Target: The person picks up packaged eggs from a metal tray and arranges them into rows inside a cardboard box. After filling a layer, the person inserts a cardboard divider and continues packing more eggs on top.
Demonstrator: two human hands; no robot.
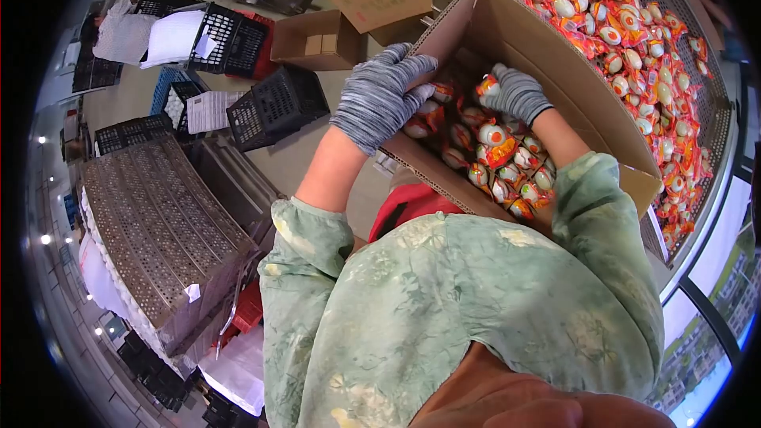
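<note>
A tall cardboard box [547, 55] is tilted in front of my body, with several wrapped eggs [493, 135] in red-and-orange clear packets inside it. My left hand [382, 99], in a grey striped knit glove, grips the box's left edge, thumb towards the inside. Inside the box, my right hand [515, 95], gloved alike, is closed around one wrapped egg [486, 85], partly hidden by the fingers. More packets lie below both hands, some in the box's shadow.
A perforated metal table [717, 123] on the right bears a large heap of wrapped eggs [618, 32]. Black plastic crates [277, 107] and an open carton [317, 40] stand on the floor at the left. Stacked perforated trays [154, 222] rise at the lower left.
</note>
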